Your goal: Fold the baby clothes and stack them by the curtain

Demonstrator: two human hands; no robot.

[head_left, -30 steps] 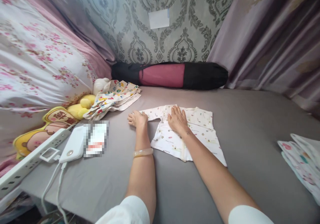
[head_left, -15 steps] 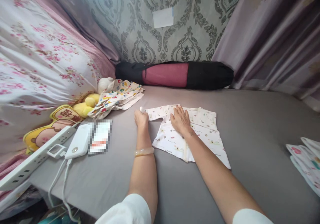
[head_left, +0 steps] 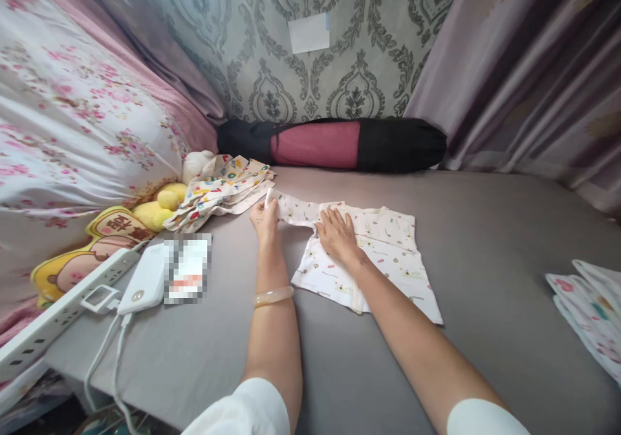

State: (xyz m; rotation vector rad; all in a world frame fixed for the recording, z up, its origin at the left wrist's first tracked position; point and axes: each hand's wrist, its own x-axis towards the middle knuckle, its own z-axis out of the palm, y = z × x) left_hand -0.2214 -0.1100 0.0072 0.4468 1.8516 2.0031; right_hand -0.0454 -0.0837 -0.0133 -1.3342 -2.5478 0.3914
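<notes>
A small white baby shirt (head_left: 388, 264) with a tiny print lies flat on the grey sheet, its right sleeve folded in and its left sleeve stretched outward. My left hand (head_left: 265, 218) is closed on the cuff end of that left sleeve, which lifts slightly at the tip. Palm down, my right hand (head_left: 338, 236) rests on the shirt near the sleeve's shoulder, fingers extended and a little apart. A pale bangle circles my left wrist.
Colourful printed clothes (head_left: 220, 189) lie back left beside yellow plush toys (head_left: 160, 209). A white power bank (head_left: 145, 278) and power strip (head_left: 68, 312) sit at left. Folded clothes (head_left: 587, 315) lie far right. A black and pink rolled bag (head_left: 315, 144) lines the wall.
My left hand has drawn the sleeve outward and raised its cuff, so more of the sleeve shows. My right hand has slid slightly left on the shirt. The view has shifted a little.
</notes>
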